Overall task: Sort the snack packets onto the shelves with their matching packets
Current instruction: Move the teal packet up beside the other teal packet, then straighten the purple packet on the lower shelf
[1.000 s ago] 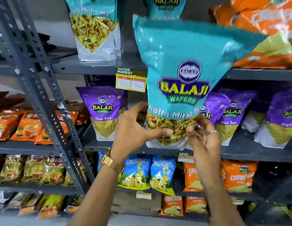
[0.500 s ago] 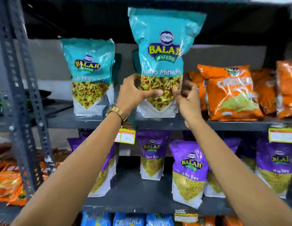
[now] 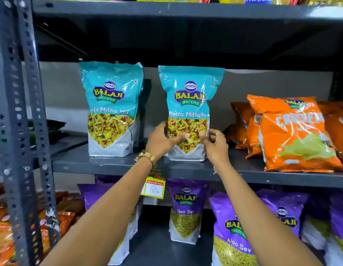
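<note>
A teal Khatta Mitha Mix packet (image 3: 190, 104) stands upright on the grey shelf (image 3: 186, 170), its base resting on the board. My left hand (image 3: 163, 140) grips its lower left side and my right hand (image 3: 214, 144) grips its lower right side, thumbs on the front. A matching teal Khatta Mitha Mix packet (image 3: 110, 108) stands upright just to the left, a small gap between the two.
Orange Crunchex packets (image 3: 293, 135) lean on the same shelf at the right. Purple Aloo Sev packets (image 3: 186, 210) fill the shelf below, behind a yellow price tag (image 3: 154, 190). A perforated grey upright (image 3: 23, 121) stands at the left, with orange packets beyond it.
Both hands carried the teal packet up from in front of the purple shelf and lowered it onto the shelf beside its matching packet. The view tilted upward.
</note>
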{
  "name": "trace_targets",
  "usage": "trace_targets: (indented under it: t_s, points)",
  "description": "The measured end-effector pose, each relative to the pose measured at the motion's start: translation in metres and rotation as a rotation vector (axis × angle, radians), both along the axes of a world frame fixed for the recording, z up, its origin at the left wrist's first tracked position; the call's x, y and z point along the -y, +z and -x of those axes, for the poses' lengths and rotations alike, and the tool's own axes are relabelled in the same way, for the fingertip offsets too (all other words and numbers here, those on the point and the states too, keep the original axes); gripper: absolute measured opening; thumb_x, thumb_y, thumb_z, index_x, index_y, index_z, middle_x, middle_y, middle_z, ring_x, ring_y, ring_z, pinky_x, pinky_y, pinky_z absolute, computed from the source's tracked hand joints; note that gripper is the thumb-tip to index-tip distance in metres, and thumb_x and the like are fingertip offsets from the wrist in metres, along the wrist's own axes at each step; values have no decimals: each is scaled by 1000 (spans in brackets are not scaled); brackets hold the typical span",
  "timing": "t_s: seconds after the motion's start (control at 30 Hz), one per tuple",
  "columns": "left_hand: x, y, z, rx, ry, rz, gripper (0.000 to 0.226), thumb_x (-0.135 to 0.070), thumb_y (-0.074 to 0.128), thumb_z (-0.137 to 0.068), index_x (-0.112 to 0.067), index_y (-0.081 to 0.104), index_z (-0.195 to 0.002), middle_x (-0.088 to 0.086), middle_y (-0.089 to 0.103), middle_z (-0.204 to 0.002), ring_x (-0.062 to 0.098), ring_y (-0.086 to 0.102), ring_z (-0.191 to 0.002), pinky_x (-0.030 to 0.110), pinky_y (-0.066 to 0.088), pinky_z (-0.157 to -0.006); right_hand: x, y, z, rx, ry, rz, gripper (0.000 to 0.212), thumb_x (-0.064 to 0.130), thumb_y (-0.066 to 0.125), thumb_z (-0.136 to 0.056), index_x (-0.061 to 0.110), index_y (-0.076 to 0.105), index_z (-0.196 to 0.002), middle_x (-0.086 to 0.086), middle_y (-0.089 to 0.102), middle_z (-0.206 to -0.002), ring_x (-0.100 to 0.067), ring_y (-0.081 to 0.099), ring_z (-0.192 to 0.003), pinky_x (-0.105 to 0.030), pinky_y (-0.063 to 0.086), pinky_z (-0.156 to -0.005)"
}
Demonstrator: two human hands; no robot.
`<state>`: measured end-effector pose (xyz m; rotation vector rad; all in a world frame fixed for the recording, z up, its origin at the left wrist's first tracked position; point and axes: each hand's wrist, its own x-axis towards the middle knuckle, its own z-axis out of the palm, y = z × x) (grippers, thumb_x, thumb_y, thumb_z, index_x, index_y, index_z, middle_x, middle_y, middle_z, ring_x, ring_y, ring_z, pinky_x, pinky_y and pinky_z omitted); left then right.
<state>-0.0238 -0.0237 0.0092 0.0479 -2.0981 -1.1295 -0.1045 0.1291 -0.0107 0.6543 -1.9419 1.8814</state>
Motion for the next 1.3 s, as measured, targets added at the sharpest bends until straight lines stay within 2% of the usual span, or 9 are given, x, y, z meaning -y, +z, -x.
trace_targets:
  t_s: [0.07,0.17,0.4,0.63,0.7,0.8,1.0,1.17,1.3]
  points:
    - [1,-12,7,62,27,21,62,-57,78,-71,-22,58,-118,-5,68,-110,17,66,-99,34,53,-90,3,-5,9,17,21,-17,46,33,61,-89,4,56,-124,-9,63,-117,-19,59,-104,-14,46,-66]
    - [4,-22,12,127,47,87,69,-71,70,-69,-23,58,-117,1,72,-116,24,68,-104,41,56,-91,4,-11,21,30,72,-39,46,36,58,-90,6,55,-125,-13,65,-122,-24,62,-110,-18,47,-65]
    - [7,-22,14,124,-8,39,65,-57,76,-74,-20,55,-123,2,68,-125,22,62,-114,37,50,-97,2,-15,32,43,118,-74,46,39,58,-90,7,56,-124,-13,68,-118,-23,64,-107,-20,46,-64]
    - [3,-20,8,127,9,1,69,-52,77,-75,-13,50,-125,5,64,-123,21,60,-105,29,43,-82,-2,-16,29,44,134,-121,46,36,60,-89,7,55,-125,-14,67,-120,-28,63,-112,-41,53,-92]
    - [2,-20,6,99,29,6,79,-52,79,-73,-12,44,-132,9,60,-134,27,58,-121,31,46,-90,-3,-15,24,41,107,-101,49,37,62,-88,9,54,-127,-10,65,-124,-27,61,-117,-44,50,-99]
    - [-2,-19,-2,-44,120,49,102,-57,79,-70,-15,28,-149,13,41,-155,31,40,-141,46,40,-112,-6,-12,4,-47,-10,-33,55,31,62,-89,8,46,-136,-8,57,-134,-19,52,-126,-32,41,-105]
    - [-32,-29,-32,-423,217,349,73,-39,68,-89,-5,38,-146,19,43,-152,31,40,-142,43,38,-115,-19,-33,-49,-290,-16,73,40,32,55,-93,15,53,-129,5,59,-121,8,54,-110,-9,38,-96]
    - [-72,-96,-53,-622,148,457,55,-24,69,-88,0,50,-134,20,57,-136,29,50,-131,32,40,-112,-47,-100,-82,-364,-148,169,31,27,51,-96,12,57,-123,-11,63,-123,-23,58,-120,-37,45,-103]
    - [-92,-176,-40,-479,2,289,46,-21,66,-88,-2,53,-127,17,61,-128,26,53,-122,23,35,-111,-73,-177,-85,-232,-296,207,21,28,51,-95,22,59,-114,-3,64,-114,-28,61,-110,-45,48,-98]
